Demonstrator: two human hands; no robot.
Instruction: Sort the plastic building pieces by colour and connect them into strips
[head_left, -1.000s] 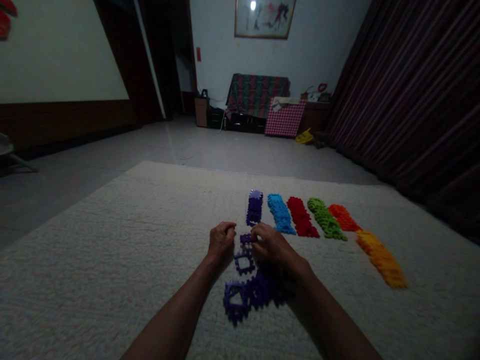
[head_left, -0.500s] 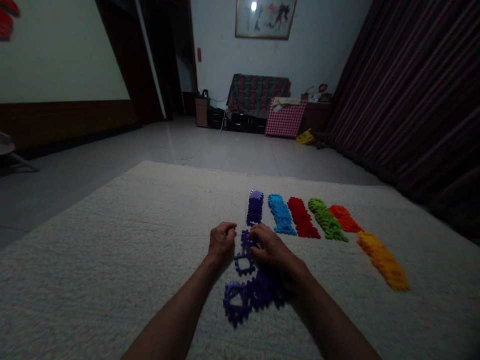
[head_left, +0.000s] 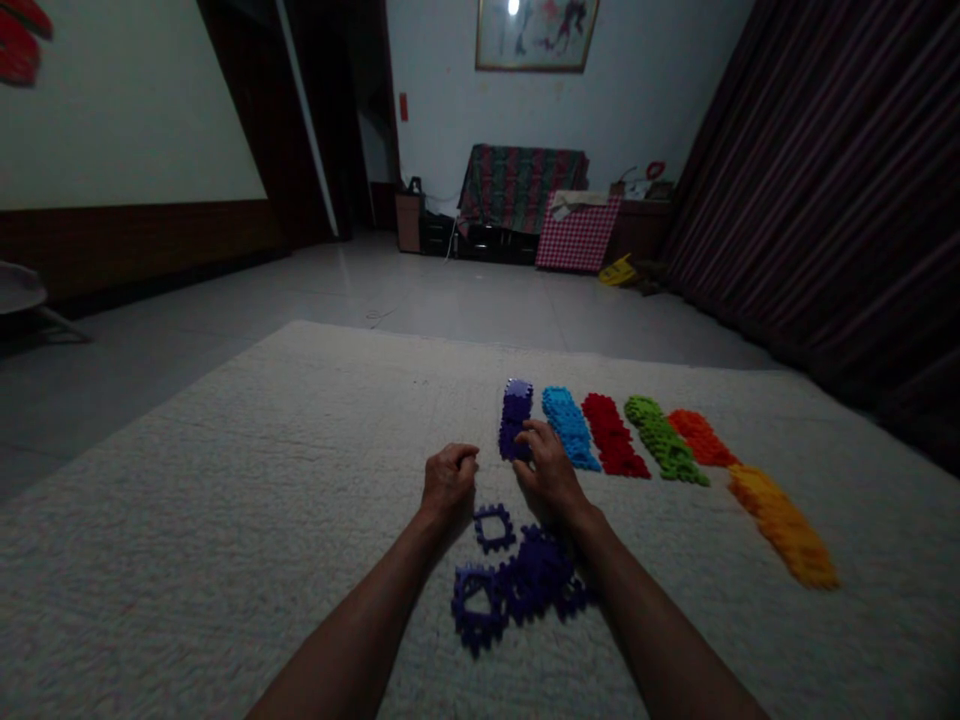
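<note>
My right hand (head_left: 550,468) is at the near end of a purple row of overlapping toothed pieces (head_left: 515,415), its fingers curved and apart around the last piece. Left of that row, my left hand (head_left: 450,476) rests on the mat with its fingers curled together; whatever they may hold is too small to make out. Between my forearms lie a loose purple square frame (head_left: 493,528), a larger purple frame (head_left: 478,603) and a heap of purple pieces (head_left: 536,575).
Rightward across the pale mat (head_left: 225,480) run rows of blue (head_left: 570,430), red (head_left: 615,437), green (head_left: 664,440), orange (head_left: 701,438) and yellow-orange pieces (head_left: 784,525). A cloth-covered cabinet (head_left: 525,190) stands by the far wall.
My right hand has moved forward to the purple row. The purple piece that lay under its fingers is now at the row's near end. My left hand has hardly moved.
</note>
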